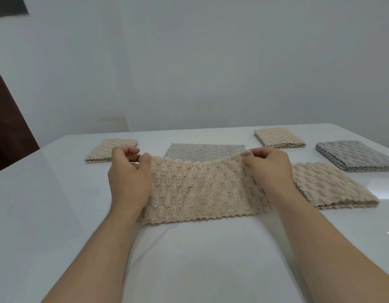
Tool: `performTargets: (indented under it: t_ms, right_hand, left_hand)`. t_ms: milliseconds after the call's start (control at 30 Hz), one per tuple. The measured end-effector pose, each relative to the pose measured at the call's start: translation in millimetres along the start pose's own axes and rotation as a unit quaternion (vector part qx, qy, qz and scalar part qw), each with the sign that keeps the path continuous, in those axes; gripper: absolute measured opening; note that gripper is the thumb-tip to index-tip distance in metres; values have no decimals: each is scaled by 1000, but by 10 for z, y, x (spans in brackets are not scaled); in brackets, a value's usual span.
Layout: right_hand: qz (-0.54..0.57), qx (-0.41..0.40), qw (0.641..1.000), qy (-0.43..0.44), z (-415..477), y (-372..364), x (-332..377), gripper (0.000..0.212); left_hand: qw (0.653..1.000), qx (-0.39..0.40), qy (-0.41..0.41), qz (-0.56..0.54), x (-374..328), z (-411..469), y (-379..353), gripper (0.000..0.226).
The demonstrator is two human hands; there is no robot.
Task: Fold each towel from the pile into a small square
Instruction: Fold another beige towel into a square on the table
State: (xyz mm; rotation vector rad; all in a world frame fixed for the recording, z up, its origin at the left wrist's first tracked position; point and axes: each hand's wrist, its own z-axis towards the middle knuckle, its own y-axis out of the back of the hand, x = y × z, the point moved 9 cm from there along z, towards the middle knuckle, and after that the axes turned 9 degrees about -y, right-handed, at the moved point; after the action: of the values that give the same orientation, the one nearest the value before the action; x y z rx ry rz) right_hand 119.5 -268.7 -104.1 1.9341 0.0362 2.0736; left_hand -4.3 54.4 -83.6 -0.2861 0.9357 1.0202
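Pinched at both far corners by left hand (129,180) and right hand (268,171): beige towel (202,193), far edge lifted, near edge resting mid white table (58,204); flat grey towel (205,151) toward table's far side.

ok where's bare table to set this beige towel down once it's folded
Bare table lies left of the left hand, before the folded beige towel, and nearside of the held towel. Crowded on the right: near beige stack, grey stack, far beige stack.
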Motion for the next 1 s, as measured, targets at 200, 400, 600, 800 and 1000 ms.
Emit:
performTargets:
  t_ms: [200,400,600,800,1000]
  right_hand:
    - [65,16,998,-7,-109,-16,163,10]
    - [30,158,984,71,-369,-256,406,31]
    - [-50,184,966,176,-633,-490,507,19]
    - [-33,218,954,203,-890,-743,495,16]
    - [6,217,957,191,-882,-728,498,39]
  left_hand:
    - [996,-12,21,-87,-35,-9,-15,26]
    - [989,24,47,-136,-68,-56,-109,25]
    - [984,103,12,-145,-275,-187,-249,26]
    - [979,152,-7,-139,-369,-278,-351,25]
    - [977,148,-3,-156,-357,-268,-337,23]
